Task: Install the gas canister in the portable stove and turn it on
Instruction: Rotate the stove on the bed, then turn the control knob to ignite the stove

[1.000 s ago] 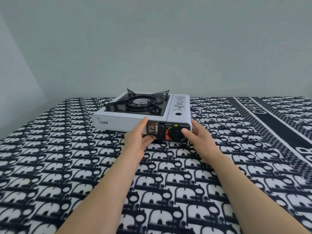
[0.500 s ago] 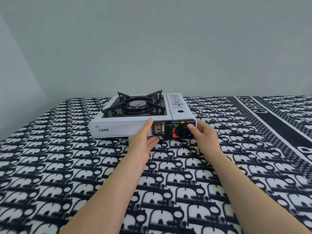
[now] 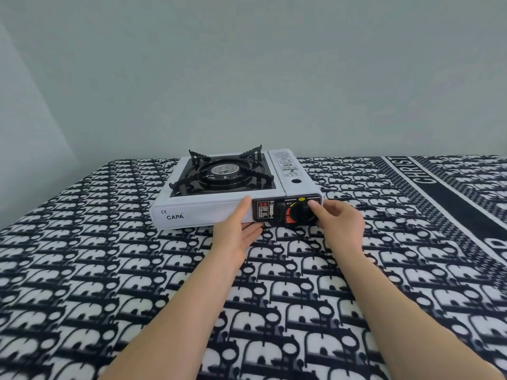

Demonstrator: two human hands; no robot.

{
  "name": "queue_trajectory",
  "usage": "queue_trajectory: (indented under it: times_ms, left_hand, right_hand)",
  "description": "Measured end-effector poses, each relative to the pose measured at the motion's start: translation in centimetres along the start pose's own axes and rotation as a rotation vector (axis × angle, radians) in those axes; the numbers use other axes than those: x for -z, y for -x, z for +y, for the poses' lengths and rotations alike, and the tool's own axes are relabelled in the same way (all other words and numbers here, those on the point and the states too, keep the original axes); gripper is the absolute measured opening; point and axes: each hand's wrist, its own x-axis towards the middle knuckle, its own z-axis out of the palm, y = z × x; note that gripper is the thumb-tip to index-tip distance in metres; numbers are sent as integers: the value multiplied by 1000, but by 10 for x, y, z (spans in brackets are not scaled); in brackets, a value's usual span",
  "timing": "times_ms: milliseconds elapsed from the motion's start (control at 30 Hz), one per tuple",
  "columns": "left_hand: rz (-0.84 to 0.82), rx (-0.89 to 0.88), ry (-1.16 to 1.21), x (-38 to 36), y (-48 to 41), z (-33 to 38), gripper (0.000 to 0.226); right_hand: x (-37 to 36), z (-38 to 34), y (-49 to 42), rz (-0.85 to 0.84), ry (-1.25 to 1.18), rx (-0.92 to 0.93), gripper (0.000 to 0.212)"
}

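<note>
Pale grey-green walls close off the back of my head view, and below them a black-and-white patterned blanket (image 3: 137,270) covers the whole surface, with a dark lettered band running along its right side.

Toward the far edge of the blanket, a little left of centre, I see the portable stove (image 3: 208,209), a white box marked CAPA on its front face. Its black burner (image 3: 223,171) and pan supports sit on the top left part, and the canister compartment lid (image 3: 290,174) on the top right is down flat, so I cannot tell whether a canister is inside. The black control panel (image 3: 274,212) fills the right end of the front face.

My left hand (image 3: 237,231) meets the stove at the front, just left of the control panel: the thumb lies up against the white face, the other fingers slip under the bottom edge, so the hand pinches the lower front of the body, loosely spread.

My right hand (image 3: 338,223) is at the right end of the panel. Its fingers curl around the black control knob (image 3: 300,213), the thumb tip pressed on the knob's upper right and the remaining fingers hidden behind and below it. Both forearms reach in from the near edge across the blanket.
</note>
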Motion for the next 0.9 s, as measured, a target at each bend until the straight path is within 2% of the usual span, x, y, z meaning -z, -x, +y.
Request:
queue_trajectory:
  times_ms: [67, 167, 433, 533, 667, 767, 833, 900]
  left_hand:
    - [-10, 4, 1, 1, -1, -1, 42]
    - [-11, 14, 6, 2, -2, -1, 29]
    - [-32, 46, 4, 4, -4, -2, 26]
    - [-62, 63, -47, 8, -4, 2, 32]
    - [-92, 146, -193, 11, -2, 11, 57]
    - [-52, 165, -362, 10, 5, 19, 53]
    - [30, -22, -709, 11, 10, 16, 47]
    - [175, -482, -1279, 15, 11, 12, 37]
  right_hand:
    - [0, 2, -2, -17, -10, -12, 17]
    - [0, 5, -4, -47, -42, -37, 30]
    - [-2, 6, -5, -89, -1, -30, 24]
    - [-2, 5, -4, -98, 67, 11, 20]
    - [-1, 4, -2, -88, 129, 56, 18]
    - [-2, 2, 0, -69, 192, 92, 23]
    - [-4, -2, 3, -55, 229, 101, 27]
    - [-3, -7, 6, -29, 238, 93, 35]
